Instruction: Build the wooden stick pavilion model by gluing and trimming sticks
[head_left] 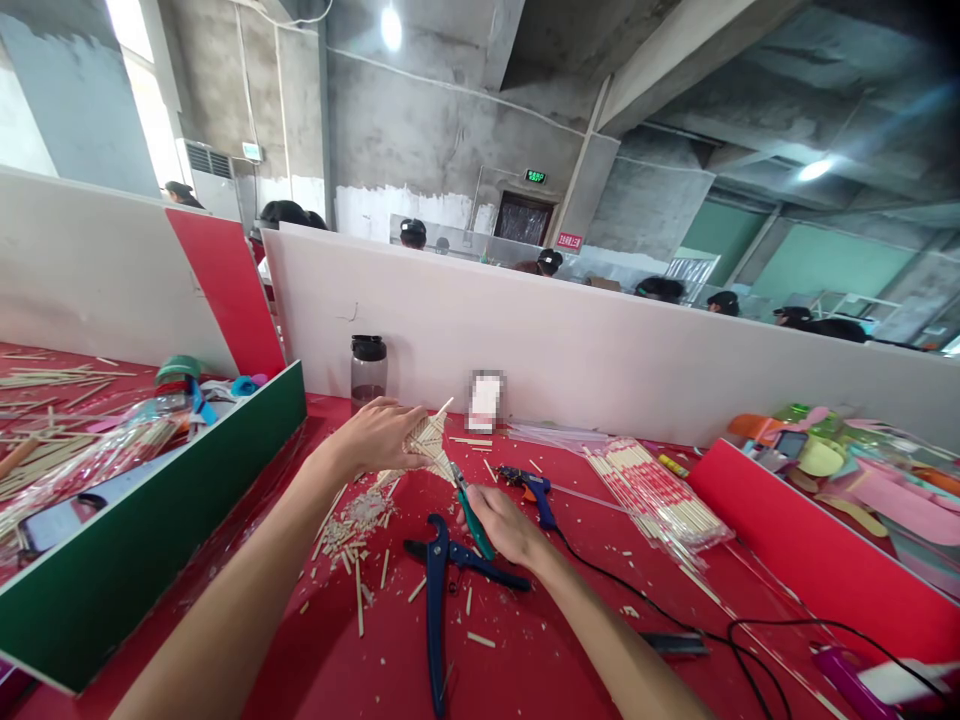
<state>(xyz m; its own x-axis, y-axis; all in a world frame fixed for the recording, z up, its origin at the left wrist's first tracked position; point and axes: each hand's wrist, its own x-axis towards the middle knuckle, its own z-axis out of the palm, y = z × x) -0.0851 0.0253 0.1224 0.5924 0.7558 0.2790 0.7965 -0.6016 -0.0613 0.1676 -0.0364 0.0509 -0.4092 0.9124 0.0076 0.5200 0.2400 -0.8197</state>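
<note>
In my left hand (386,433) is a small model of pale wooden sticks (431,437), gripped from its left side. My right hand (501,520) is wrapped round green-handled pliers (474,518). The metal jaws point up and left and meet the lower right edge of the stick model; whether they bite on a stick is too small to tell. A blue pipe cutter (437,600) lies with its handles spread on the red table just below my hands. Cut stick pieces and clear scraps (367,515) are heaped under my left wrist.
A blue glue gun (536,488) lies right of my right hand, its black cord (622,580) trailing rightward. Bagged sticks (660,495) lie farther right. A bottle (369,370) and a blurred phone-like object (486,402) stand by the white partition (600,350). Green (165,520) and red (825,540) dividers flank the table.
</note>
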